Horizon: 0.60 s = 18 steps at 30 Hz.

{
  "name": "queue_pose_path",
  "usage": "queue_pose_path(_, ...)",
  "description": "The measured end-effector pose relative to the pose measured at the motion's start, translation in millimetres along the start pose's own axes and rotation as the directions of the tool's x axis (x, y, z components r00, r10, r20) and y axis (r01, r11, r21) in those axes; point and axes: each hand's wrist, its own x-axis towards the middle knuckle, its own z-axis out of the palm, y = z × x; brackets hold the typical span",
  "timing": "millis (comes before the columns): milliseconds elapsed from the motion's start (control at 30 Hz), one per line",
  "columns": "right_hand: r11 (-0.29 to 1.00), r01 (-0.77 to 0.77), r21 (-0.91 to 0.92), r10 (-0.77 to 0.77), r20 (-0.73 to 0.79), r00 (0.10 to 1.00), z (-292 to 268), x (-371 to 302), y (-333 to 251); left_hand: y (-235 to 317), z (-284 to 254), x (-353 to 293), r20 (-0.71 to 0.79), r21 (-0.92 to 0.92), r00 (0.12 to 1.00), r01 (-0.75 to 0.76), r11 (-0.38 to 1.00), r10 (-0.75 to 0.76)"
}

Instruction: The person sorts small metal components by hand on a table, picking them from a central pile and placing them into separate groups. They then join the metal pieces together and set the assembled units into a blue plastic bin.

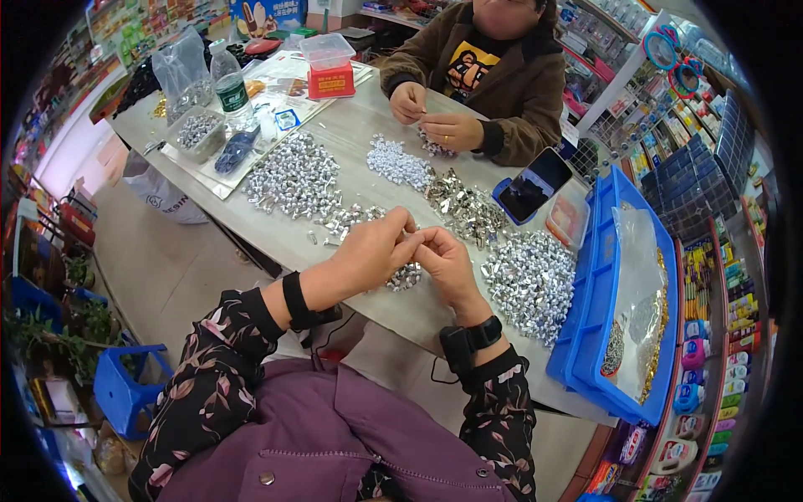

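Note:
Above the near part of the table, my left hand [372,253] and my right hand [449,266] meet with thumbs and forefingers pinched together. Whatever sits between the fingertips is too small and covered to make out. Under and beside my hands lies a loose pile of small shiny metal pieces [347,221]. To the left is a heap of silvery pieces with pale parts [293,177]; a larger similar heap [531,280] spreads right of my right hand. Beyond my hands are flat metal pieces [465,209] and a patch of small white pieces [398,163].
A co-worker's hands [435,121] handle something small across the table [347,130]. On the right stand a phone [535,186] and a blue crate [585,276] holding a clear bag. A bottle [230,79] and a tub [196,132] stand far left; a blue stool [125,389] is on the floor.

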Motion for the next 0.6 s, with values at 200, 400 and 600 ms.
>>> queue_pose_path(200, 0.997, -0.03, -0.07, 0.027, -0.038, 0.999, -9, -1, 0, -1, -6, 27, 0.264, -0.098, 0.942, 0.241, 0.966, -0.208)
queue_pose_path(400, 0.868, -0.009, -0.497, -0.024, -0.061, 0.998, 0, -1, -5, -65, -11, 94, 0.144, 0.423, 0.984, -0.158, 0.892, 0.106)
queue_pose_path(600, 0.703, -0.011, -0.711, -0.223, -0.235, 0.946, -25, -3, -26, -92, 5, 111, 0.21, 0.509, 0.963, -0.256, 0.821, 0.171)
